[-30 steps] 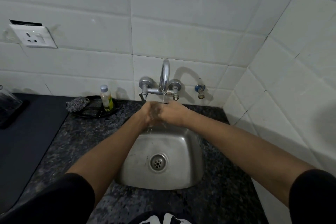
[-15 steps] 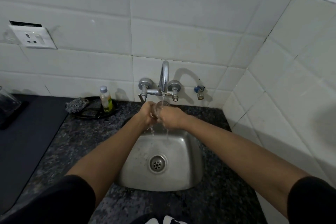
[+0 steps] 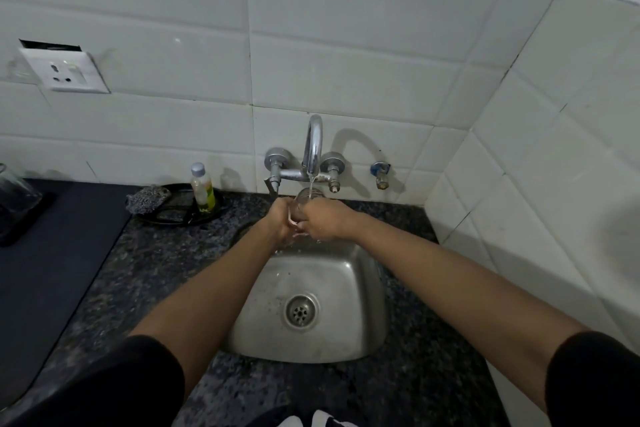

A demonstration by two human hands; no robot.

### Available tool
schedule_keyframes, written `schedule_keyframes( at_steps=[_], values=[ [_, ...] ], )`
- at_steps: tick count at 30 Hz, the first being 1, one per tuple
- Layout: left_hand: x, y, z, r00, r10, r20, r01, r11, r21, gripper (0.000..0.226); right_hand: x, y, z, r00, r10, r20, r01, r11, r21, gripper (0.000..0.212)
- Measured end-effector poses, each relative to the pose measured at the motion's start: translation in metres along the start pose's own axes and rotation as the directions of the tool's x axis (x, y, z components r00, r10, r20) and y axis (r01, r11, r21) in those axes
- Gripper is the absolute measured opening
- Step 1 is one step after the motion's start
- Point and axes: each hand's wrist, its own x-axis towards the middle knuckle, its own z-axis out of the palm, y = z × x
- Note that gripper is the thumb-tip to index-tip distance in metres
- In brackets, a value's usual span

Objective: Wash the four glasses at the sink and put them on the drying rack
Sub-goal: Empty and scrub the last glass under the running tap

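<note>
Glass [image 3: 306,199] under running tap [image 3: 312,146], in both hands' grip, soap bottle [image 3: 202,188] well left

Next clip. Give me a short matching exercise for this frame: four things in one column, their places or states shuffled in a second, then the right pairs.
Things:
1. clear drinking glass
2. small clear bottle of yellow-green liquid
3. grey scrubbing pad
4. white wall socket

Places or states:
A. fixed to the tiled wall, upper left
B. held in both hands under the running chrome tap
C. lying on the left edge of the black round tray
D. standing upright on the tray

Pairs: 1-B, 2-D, 3-C, 4-A
</note>
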Motion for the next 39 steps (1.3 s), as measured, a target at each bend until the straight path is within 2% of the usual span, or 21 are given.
schedule_keyframes(
  at_steps=[2, 3, 4, 6, 8, 9, 11, 14, 15, 16, 18, 19, 21, 23, 26, 28, 30, 32, 34, 37, 39],
  values=[
    [-0.001, 0.003, -0.001, 0.999, -0.032, 0.022, 0.032, 0.999, 0.024, 0.033, -0.006, 0.004, -0.004, 0.995, -0.095, -0.026, 0.087, 0.972, -0.22, 0.019],
    [0.0, 0.004, -0.001, 0.999, -0.037, 0.036, 0.036, 0.999, 0.032, 0.029, -0.01, 0.006, -0.004, 0.989, -0.141, -0.048, 0.123, 0.953, -0.277, 0.022],
    [0.0, 0.005, -0.002, 0.998, -0.033, 0.058, 0.031, 0.999, 0.033, 0.027, -0.01, 0.008, 0.001, 0.987, -0.144, -0.068, 0.124, 0.963, -0.239, 0.022],
    [-0.006, 0.006, 0.002, 0.998, -0.006, 0.062, 0.005, 1.0, 0.011, 0.028, -0.008, 0.0, 0.005, 0.997, -0.035, -0.066, 0.032, 0.999, -0.042, 0.025],
    [-0.008, 0.005, 0.006, 0.996, 0.002, 0.092, 0.0, 1.0, -0.023, 0.04, -0.001, -0.007, 0.01, 0.998, 0.057, 0.02, -0.059, 0.986, 0.158, 0.032],
    [-0.007, 0.004, 0.006, 0.995, 0.002, 0.101, 0.003, 0.999, -0.052, 0.048, 0.002, -0.007, 0.01, 0.997, 0.077, 0.027, -0.081, 0.978, 0.193, 0.032],
    [-0.007, 0.002, 0.004, 0.994, -0.022, 0.109, 0.032, 0.996, -0.088, 0.049, -0.002, -0.005, 0.005, 0.998, 0.06, -0.001, -0.059, 0.989, 0.134, 0.024],
    [-0.011, 0.005, -0.001, 0.992, -0.058, 0.109, 0.063, 0.997, -0.045, 0.025, -0.012, 0.0, -0.002, 0.996, -0.066, -0.062, 0.057, 0.989, -0.136, 0.023],
    [-0.009, 0.005, -0.003, 0.991, -0.051, 0.125, 0.055, 0.998, -0.027, 0.018, -0.015, -0.001, -0.001, 0.994, -0.087, -0.072, 0.073, 0.982, -0.172, 0.025],
    [-0.011, 0.005, -0.003, 0.989, -0.04, 0.143, 0.043, 0.999, -0.013, 0.016, -0.017, -0.004, 0.002, 0.993, -0.071, -0.09, 0.06, 0.991, -0.118, 0.025],
    [-0.014, 0.004, -0.001, 0.988, -0.01, 0.154, 0.019, 0.998, -0.054, 0.01, -0.017, -0.012, 0.007, 0.991, 0.027, -0.13, -0.001, 0.98, 0.198, 0.02],
    [-0.015, 0.003, -0.001, 0.987, 0.014, 0.161, 0.003, 0.995, -0.103, 0.008, -0.018, -0.016, 0.009, 0.983, 0.094, -0.156, -0.023, 0.914, 0.404, 0.014],
    [-0.011, 0.0, -0.004, 0.984, 0.045, 0.172, -0.011, 0.98, -0.197, 0.025, -0.021, -0.019, 0.013, 0.941, 0.23, -0.25, 0.005, 0.726, 0.688, 0.015],
    [-0.013, -0.001, -0.005, 0.975, 0.047, 0.215, 0.01, 0.966, -0.257, 0.037, -0.027, -0.02, 0.019, 0.861, 0.342, -0.376, 0.079, 0.642, 0.763, 0.018],
    [-0.023, 0.0, 0.001, 0.972, 0.04, 0.23, 0.018, 0.969, -0.247, 0.055, -0.029, -0.019, 0.032, 0.705, 0.504, -0.498, 0.061, 0.658, 0.751, 0.015],
    [-0.022, -0.004, 0.002, 0.97, 0.066, 0.235, -0.016, 0.978, -0.207, 0.058, -0.025, -0.02, 0.039, 0.667, 0.602, -0.439, -0.063, 0.633, 0.772, 0.029],
    [-0.023, -0.009, -0.001, 0.978, 0.073, 0.195, -0.037, 0.983, -0.18, 0.059, -0.022, -0.019, 0.039, 0.749, 0.616, -0.245, -0.19, 0.554, 0.811, 0.044],
    [-0.021, -0.011, -0.004, 0.985, 0.088, 0.149, -0.074, 0.992, -0.1, 0.063, -0.022, -0.019, 0.036, 0.835, 0.544, -0.084, -0.279, 0.548, 0.789, 0.048],
    [-0.016, -0.012, -0.01, 0.99, 0.119, 0.079, -0.119, 0.993, -0.008, 0.06, -0.022, -0.017, 0.038, 0.862, 0.506, -0.021, -0.327, 0.588, 0.74, 0.047],
    [-0.012, -0.014, -0.016, 0.988, 0.144, 0.048, -0.147, 0.988, 0.045, 0.058, -0.023, -0.019, 0.039, 0.864, 0.495, 0.091, -0.371, 0.504, 0.78, 0.052],
    [-0.012, -0.013, -0.017, 0.986, 0.167, 0.026, -0.168, 0.985, 0.043, 0.048, -0.022, -0.022, 0.039, 0.861, 0.49, 0.138, -0.389, 0.46, 0.798, 0.053]
  ],
)
